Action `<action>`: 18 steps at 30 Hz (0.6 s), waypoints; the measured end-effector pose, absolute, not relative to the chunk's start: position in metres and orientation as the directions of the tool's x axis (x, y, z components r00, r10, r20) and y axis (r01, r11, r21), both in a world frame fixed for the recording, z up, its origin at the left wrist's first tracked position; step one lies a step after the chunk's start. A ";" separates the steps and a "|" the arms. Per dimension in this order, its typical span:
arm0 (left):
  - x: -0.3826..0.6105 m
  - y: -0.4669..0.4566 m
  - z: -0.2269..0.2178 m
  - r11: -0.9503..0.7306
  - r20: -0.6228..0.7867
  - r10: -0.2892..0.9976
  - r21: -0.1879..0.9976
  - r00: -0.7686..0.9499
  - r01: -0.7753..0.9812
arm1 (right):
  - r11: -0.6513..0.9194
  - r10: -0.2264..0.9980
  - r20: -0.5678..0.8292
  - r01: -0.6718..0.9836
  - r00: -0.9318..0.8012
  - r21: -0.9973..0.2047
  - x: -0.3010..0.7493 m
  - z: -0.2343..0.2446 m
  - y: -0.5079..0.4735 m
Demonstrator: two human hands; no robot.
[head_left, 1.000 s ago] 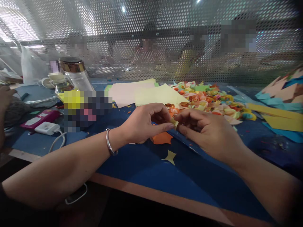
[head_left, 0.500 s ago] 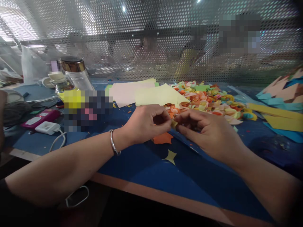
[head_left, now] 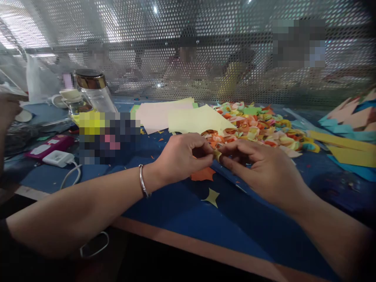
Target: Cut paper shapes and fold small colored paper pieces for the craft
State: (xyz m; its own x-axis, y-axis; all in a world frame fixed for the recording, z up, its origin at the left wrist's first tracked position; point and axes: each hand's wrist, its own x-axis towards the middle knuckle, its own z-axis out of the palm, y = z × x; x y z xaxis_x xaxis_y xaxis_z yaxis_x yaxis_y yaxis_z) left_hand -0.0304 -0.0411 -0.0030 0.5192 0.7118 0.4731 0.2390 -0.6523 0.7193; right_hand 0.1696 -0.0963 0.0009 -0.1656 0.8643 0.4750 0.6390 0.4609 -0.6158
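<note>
Between my fingertips is a small piece of yellow paper (head_left: 217,155), partly hidden by the fingers. My left hand (head_left: 189,156), with a silver bangle on its wrist, pinches the piece from the left. From the right, my right hand (head_left: 254,164) pinches it between thumb and fingers. Below the hands lies a yellow four-pointed paper cutout (head_left: 212,197) on the blue table. An orange paper piece (head_left: 203,174) with a notched edge sits partly under my left hand. Behind my hands spreads a heap of small folded paper pieces (head_left: 252,125) in many colours.
Pale paper sheets (head_left: 158,115) lie left of the heap; yellow strips (head_left: 352,152) and peach-and-blue folded paper (head_left: 346,113) are at right. Bottles (head_left: 98,96), a magenta box (head_left: 49,148) and a white charger (head_left: 58,158) stand left. Another person's hand (head_left: 10,109) shows at far left. A perforated panel (head_left: 164,70) rises behind.
My two hands stay together at the yellow paper, with only slight finger movement. At the far left, another person's hand has come further into view.
</note>
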 end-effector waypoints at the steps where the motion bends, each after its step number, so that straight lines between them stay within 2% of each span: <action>1: -0.030 -0.042 -0.003 -0.647 0.473 0.718 0.723 0.511 0.242 | 0.475 0.854 0.490 0.649 -0.176 -0.594 0.170 0.001 -0.096; 9: -0.028 -0.045 -0.007 -0.624 0.483 0.747 0.747 0.457 0.230 | 0.518 0.796 0.570 0.718 -0.206 -0.464 0.174 -0.007 -0.096; 18: -0.028 -0.048 -0.002 -0.658 0.514 0.717 0.722 0.471 0.213 | 0.509 0.810 0.551 0.705 -0.199 -0.494 0.173 -0.004 -0.100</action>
